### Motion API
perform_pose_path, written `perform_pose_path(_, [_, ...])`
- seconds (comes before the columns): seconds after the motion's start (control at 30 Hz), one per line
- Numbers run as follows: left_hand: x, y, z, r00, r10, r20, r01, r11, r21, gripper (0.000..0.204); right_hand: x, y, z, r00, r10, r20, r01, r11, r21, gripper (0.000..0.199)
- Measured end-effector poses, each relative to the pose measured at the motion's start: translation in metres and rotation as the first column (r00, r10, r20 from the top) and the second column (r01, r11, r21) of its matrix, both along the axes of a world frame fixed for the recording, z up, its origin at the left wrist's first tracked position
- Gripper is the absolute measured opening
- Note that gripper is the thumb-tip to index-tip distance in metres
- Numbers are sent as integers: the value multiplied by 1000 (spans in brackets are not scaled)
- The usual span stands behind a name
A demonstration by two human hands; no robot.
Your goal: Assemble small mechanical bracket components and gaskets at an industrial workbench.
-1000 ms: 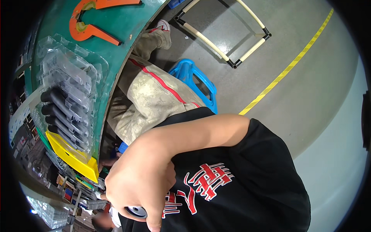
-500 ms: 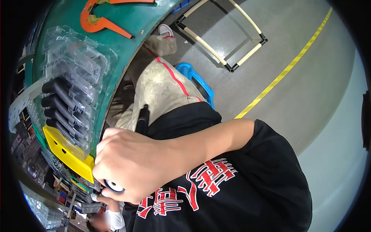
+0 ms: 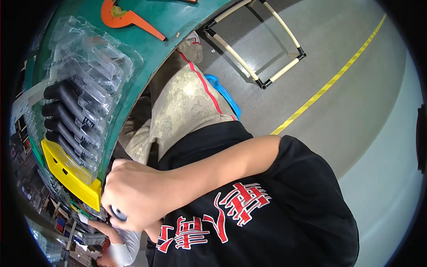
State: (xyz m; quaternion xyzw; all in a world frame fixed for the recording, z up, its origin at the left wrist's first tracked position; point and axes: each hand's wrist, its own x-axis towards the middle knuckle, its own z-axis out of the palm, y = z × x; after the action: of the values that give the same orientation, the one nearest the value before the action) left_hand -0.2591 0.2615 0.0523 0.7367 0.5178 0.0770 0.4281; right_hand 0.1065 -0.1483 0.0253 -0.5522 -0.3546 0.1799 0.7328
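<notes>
Fingers of one hand [image 3: 142, 193], whose side cannot be told, are curled tight around a small dark round object [image 3: 118, 213] at the lower left, close to the camera; no second own hand is visible. Just left of it sits a yellow tray [image 3: 66, 171] on the green table [image 3: 178, 20], below black handles [image 3: 62, 118] in clear plastic packs [image 3: 89, 53]. Forearm and black shirt [image 3: 275, 213] block most of the lower view.

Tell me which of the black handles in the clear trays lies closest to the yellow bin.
The lowest black handle in the row, directly above the yellow bin; the others sit higher.
</notes>
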Motion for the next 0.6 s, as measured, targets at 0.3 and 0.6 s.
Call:
perform_pose_path(0.3, [65, 22, 7, 952, -270, 143, 286, 953, -102, 45, 42, -18, 15, 713, 697, -76, -682, 714, 155, 17])
perform_pose_path(0.6, [117, -46, 24, 783, -523, 336, 615, 729, -300, 31, 17, -8, -1, 972, 183, -146, -190, 981, -32, 24])
